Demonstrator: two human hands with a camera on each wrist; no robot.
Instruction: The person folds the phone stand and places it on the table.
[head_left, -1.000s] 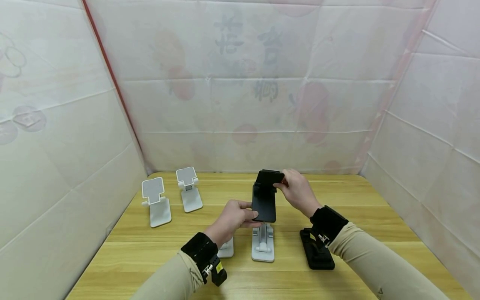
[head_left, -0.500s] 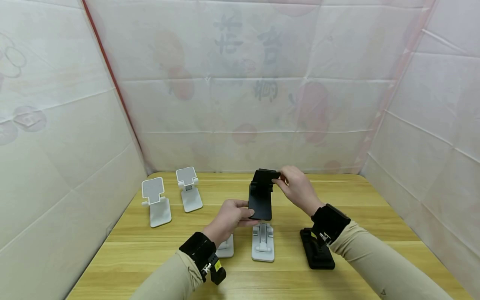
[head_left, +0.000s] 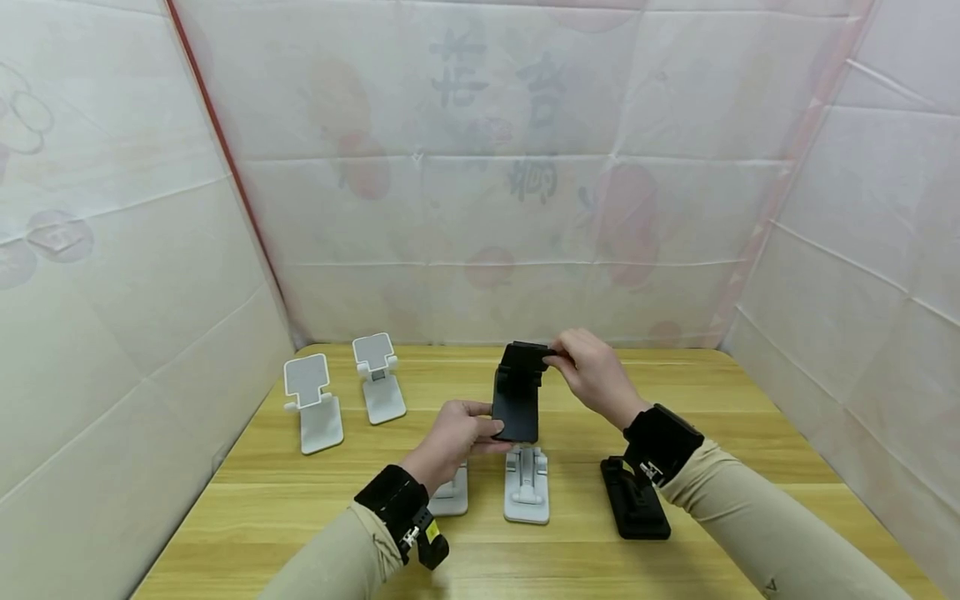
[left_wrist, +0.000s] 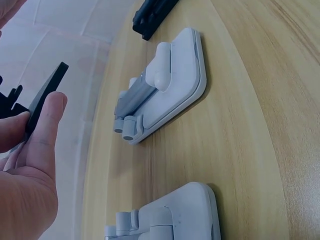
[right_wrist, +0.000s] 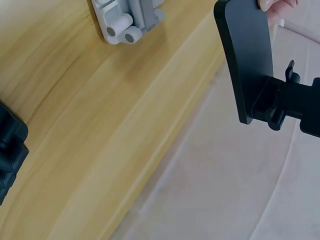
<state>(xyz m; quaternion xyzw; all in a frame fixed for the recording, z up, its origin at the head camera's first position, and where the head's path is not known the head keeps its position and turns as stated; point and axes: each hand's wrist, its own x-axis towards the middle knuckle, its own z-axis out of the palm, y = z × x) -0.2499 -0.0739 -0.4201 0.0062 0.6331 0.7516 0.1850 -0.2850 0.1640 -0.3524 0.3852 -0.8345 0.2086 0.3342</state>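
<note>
Black plastic, a folding phone stand (head_left: 517,392), was held up above the middle of the pale wooden table (head_left: 720,400), clear of its surface. The left hand (head_left: 455,433) pinched the lower edge of the stand's flat base plate between thumb and fingers, and the right hand (head_left: 592,371) pinched the smaller top plate at the hinge. Both hands were clamped on that one stand.

Counting the stands, I made it six in all: two black and four white. The second black plastic stand (head_left: 634,500) lay folded flat on the table beneath the right wrist. Of the white ones, two stood opened up at the far left, a white stand with a square rest (head_left: 313,404) nearer the wall and another white opened stand (head_left: 378,379) just beside it. Two more lay folded flat below the hands: a white folded stand (head_left: 527,485) in the middle and a white folded stand partly hidden by the left wrist (head_left: 452,493).

Each forearm wore a beige sleeve and a black wrist strap (head_left: 397,508).
</note>
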